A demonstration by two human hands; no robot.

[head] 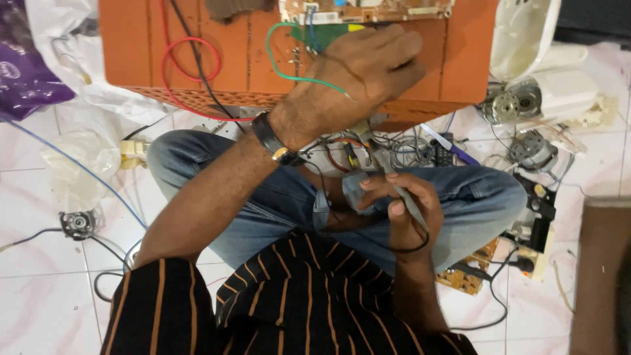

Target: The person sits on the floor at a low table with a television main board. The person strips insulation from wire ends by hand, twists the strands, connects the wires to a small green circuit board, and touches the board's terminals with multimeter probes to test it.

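Observation:
My left hand (368,69), with a dark watch on the wrist, lies fingers curled on an orange plastic stool (171,46), pressing on a small green circuit board (325,34). A green wire (282,72) and a red wire (190,59) loop over the stool. A tan circuit board (368,10) sits at the stool's far edge. My right hand (404,213) is over my lap, gripping a slim grey pen-shaped tool (402,190). Its tip points up toward a tangle of wires (348,151) under the stool's edge. A black cord loops below that hand.
I sit cross-legged on white floor tiles. Small electric motors (513,104) and white plastic housings (526,33) lie at the right, with a brown circuit board (468,275) and a socket block (534,260). At the left are a purple bag (26,72), clear plastic, another motor (79,223) and cables.

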